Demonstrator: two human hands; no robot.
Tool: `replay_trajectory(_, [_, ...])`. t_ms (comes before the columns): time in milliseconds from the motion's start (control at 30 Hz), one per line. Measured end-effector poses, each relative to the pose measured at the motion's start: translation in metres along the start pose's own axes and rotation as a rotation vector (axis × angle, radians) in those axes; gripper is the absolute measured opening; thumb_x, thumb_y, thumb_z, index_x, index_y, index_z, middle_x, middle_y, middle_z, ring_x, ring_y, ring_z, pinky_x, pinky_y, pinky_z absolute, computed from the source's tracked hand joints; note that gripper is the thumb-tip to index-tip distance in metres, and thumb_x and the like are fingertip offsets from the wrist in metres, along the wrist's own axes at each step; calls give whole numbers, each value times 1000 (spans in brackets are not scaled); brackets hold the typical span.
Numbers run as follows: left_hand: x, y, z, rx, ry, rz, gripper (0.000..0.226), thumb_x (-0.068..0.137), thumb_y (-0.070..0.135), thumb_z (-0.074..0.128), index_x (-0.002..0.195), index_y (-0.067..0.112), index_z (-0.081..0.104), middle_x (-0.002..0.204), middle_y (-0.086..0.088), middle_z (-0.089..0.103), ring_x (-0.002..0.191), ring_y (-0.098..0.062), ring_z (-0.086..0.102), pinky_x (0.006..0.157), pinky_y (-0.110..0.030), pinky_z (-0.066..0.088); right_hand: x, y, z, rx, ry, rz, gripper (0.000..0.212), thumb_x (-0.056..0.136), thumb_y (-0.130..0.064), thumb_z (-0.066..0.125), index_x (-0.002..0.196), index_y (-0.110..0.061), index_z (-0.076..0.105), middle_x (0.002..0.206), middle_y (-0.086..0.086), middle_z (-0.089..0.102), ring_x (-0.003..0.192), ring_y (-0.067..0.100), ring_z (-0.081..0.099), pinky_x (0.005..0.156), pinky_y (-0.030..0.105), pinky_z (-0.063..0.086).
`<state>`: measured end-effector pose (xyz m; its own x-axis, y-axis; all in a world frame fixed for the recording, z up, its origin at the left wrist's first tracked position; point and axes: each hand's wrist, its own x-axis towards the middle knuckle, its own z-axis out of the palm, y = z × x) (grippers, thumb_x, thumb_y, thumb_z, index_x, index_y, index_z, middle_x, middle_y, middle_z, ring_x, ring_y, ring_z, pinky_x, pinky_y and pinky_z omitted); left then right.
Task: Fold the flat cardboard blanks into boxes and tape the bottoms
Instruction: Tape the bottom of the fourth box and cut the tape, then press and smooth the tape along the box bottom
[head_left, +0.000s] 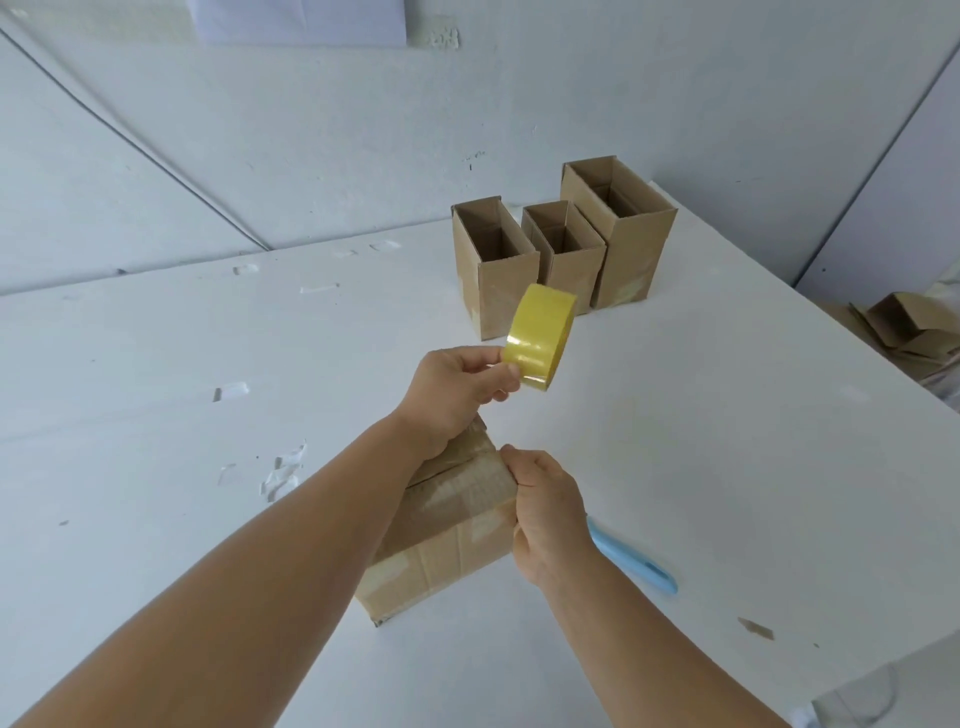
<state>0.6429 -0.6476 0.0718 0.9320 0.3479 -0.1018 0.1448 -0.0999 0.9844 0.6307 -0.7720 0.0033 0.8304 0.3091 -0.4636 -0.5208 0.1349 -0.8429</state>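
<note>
A cardboard box (447, 540) lies upside down on the white table (208, 364), its closed bottom flaps facing up with strips of tape across them. My left hand (457, 395) holds a yellow tape roll (540, 338) in the air above the far end of the box. My right hand (550, 514) presses on the box's right edge, fingers curled over the taped seam. My left forearm hides part of the box's left side.
Three finished open-topped boxes (561, 249) stand upright at the table's far side near the wall. A light blue cutter (634, 561) lies right of my right hand. Flat cardboard blanks (904, 327) sit beyond the table's right edge. Scraps of tape (283, 470) stick to the tabletop.
</note>
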Motion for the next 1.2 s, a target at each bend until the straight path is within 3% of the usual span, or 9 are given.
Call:
replay_trajectory(200, [-3, 1, 0, -30, 64, 13, 13, 85, 15, 70, 78, 25, 74, 69, 4, 69, 66, -10, 58, 81, -35, 51, 0, 2, -6, -104, 30, 119, 18, 86, -20, 63, 93, -6, 55, 74, 5, 59, 51, 10, 54, 41, 16, 41])
replay_trajectory(267, [-3, 2, -1, -21, 61, 23, 17, 85, 15, 70, 76, 28, 73, 68, 5, 69, 65, -8, 58, 79, -31, 52, -2, 6, -12, -254, 83, 51, 18, 89, -19, 58, 102, -7, 56, 89, 4, 61, 65, 8, 54, 48, 13, 41])
replay_trajectory(400, [-4, 0, -2, 11, 59, 44, 16, 85, 15, 69, 76, 27, 73, 65, 7, 68, 61, -5, 57, 70, -20, 51, -24, -3, -2, -331, 44, -303, 26, 95, -36, 43, 111, -30, 63, 106, -17, 65, 100, -2, 58, 83, 14, 47])
replay_trajectory(500, [-4, 1, -2, 16, 65, 48, 15, 85, 16, 69, 76, 26, 73, 65, 7, 68, 60, -4, 57, 65, -14, 50, -39, 1, 12, -482, -103, -428, 29, 96, -39, 40, 122, -41, 53, 111, -31, 57, 105, -15, 50, 79, -1, 37])
replay_trajectory(600, [-5, 2, -3, -22, 101, 32, 12, 85, 17, 69, 78, 26, 73, 67, 7, 69, 61, -4, 59, 69, -19, 51, -37, 1, 13, -504, -106, -419, 37, 99, -32, 38, 135, -33, 45, 126, -20, 54, 116, -1, 50, 92, 13, 42])
replay_trajectory(733, [-11, 5, -7, -142, 176, 6, 8, 85, 18, 69, 80, 20, 75, 68, 5, 67, 61, -7, 56, 65, -23, 48, -14, -27, 9, -500, -148, -339, 27, 95, -23, 44, 109, -38, 60, 105, -17, 65, 101, 8, 60, 90, 33, 51])
replay_trajectory(933, [-42, 0, -14, -251, 331, 69, 12, 85, 17, 66, 78, 16, 75, 67, 5, 65, 59, -4, 57, 55, -11, 45, 16, -62, 14, -673, -481, -306, 28, 94, -18, 51, 94, -35, 73, 95, -13, 72, 93, 5, 66, 78, 16, 51])
replay_trajectory(1133, [-61, 2, -23, -313, 351, 136, 17, 86, 13, 63, 79, 20, 76, 62, 9, 64, 60, -3, 59, 58, -12, 47, 25, -70, 25, -765, -566, -302, 17, 89, -27, 62, 99, -34, 73, 99, -11, 73, 98, 8, 66, 90, 29, 52])
replay_trajectory(1200, [-62, 4, -29, -298, 333, 165, 22, 87, 10, 63, 79, 24, 77, 63, 12, 65, 61, 0, 59, 60, -10, 46, 25, -71, 24, -726, -517, -350, 26, 81, -33, 68, 107, -33, 66, 107, -11, 69, 109, 9, 61, 94, 31, 49])
